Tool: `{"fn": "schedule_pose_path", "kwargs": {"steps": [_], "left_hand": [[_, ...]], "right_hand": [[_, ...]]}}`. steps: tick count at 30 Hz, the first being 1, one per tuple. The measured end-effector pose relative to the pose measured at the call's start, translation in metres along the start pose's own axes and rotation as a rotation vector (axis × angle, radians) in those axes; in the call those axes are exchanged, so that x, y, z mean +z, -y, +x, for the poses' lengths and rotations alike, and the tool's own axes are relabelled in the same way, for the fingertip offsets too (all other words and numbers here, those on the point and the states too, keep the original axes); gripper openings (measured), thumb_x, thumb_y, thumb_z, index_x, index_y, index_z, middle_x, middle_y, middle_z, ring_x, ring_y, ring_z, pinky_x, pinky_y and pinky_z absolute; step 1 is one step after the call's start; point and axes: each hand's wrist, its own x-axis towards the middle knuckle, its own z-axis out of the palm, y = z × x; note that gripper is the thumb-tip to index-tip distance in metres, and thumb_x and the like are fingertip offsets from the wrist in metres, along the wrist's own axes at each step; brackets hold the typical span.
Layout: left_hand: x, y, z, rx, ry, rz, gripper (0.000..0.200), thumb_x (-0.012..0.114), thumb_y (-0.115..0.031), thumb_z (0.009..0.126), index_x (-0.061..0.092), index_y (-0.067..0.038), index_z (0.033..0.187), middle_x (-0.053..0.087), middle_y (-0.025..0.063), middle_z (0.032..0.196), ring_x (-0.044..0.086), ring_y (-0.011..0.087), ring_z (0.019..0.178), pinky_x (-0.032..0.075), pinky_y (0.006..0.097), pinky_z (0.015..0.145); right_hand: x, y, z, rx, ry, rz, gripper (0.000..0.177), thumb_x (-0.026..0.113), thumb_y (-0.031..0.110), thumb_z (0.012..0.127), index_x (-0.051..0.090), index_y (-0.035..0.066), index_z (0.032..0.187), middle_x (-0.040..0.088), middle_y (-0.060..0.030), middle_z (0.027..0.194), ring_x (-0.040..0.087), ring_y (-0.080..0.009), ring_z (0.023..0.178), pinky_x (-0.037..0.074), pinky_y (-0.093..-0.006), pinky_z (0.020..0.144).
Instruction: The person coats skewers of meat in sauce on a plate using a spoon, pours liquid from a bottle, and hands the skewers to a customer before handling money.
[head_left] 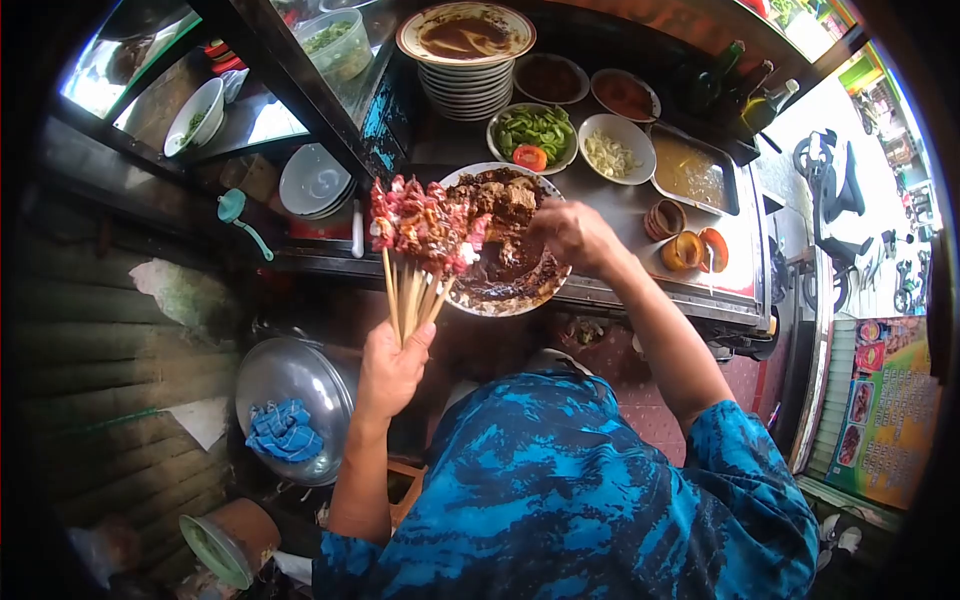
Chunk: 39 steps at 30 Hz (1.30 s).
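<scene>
Centre of frame, left of middle — left hand (395,370) in a closed grip round the bare sticks of a fanned bunch of meat skewers (425,225), the raw-looking red meat up top, overlapping the left side of a plate of dark sauce (512,298) at the near edge of the counter (735,262). Right hand (580,238) over that plate's right side, fingers curled in — cannot tell whether its grip has hold of anything. Beyond, upper middle: plate of sliced greens (540,127) with tomato (530,157), stacked plates (467,88) to its left.
</scene>
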Motion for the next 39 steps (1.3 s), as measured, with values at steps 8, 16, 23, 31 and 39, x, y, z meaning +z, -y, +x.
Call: {"fn": "schedule_pose_path", "kwargs": {"steps": [8,16,23,31,39], "left_hand": [[0.001,-0.008,0.005,-0.008,-0.032,-0.082,0.016,0.061,-0.017,0.098,0.057,-0.004,0.09,0.04,-0.0076,0.057,0.032,-0.0004,0.042,0.024,0.0176,0.036],[0.001,-0.005,0.005,-0.014,-0.047,-0.086,0.016,0.062,-0.018,0.098,0.058,-0.004,0.091,0.04,-0.0071,0.057,0.031,-0.0002,0.041,0.023,0.0175,0.036],[0.001,-0.006,0.01,-0.035,-0.04,-0.1,0.017,0.062,-0.018,0.098,0.058,-0.003,0.091,0.041,-0.0061,0.058,0.032,0.0002,0.041,0.023,0.0174,0.036],[0.004,0.002,0.005,-0.063,-0.114,-0.04,0.015,0.066,-0.016,0.094,0.057,-0.006,0.089,0.044,-0.0053,0.059,0.036,0.0011,0.042,0.027,0.0185,0.036],[0.002,0.012,0.009,-0.054,0.009,-0.101,0.02,0.062,-0.017,0.097,0.053,-0.009,0.08,0.044,-0.0065,0.057,0.036,0.0012,0.043,0.027,0.0198,0.037]], "right_hand": [[0.002,-0.017,0.034,-0.304,0.066,0.048,0.018,0.068,0.006,0.076,0.068,0.007,0.094,0.061,-0.0098,0.085,0.064,-0.0324,0.082,0.05,-0.0419,0.072],[-0.031,-0.036,-0.013,0.084,-0.156,-0.216,0.017,0.055,0.006,0.084,0.071,0.008,0.089,0.065,-0.0112,0.09,0.066,-0.0337,0.084,0.052,-0.0444,0.072],[0.022,-0.011,-0.001,0.037,-0.298,-0.073,0.015,0.055,0.007,0.084,0.068,0.009,0.092,0.061,-0.0123,0.09,0.064,-0.0364,0.086,0.052,-0.0466,0.075],[-0.013,-0.045,-0.041,0.058,-0.208,-0.211,0.021,0.065,0.009,0.077,0.068,0.012,0.097,0.06,-0.013,0.092,0.062,-0.0367,0.087,0.052,-0.044,0.072],[0.013,0.02,-0.063,0.094,-0.256,0.004,0.023,0.055,0.006,0.084,0.068,0.014,0.101,0.061,-0.0157,0.098,0.064,-0.0405,0.087,0.051,-0.0486,0.072]]}}
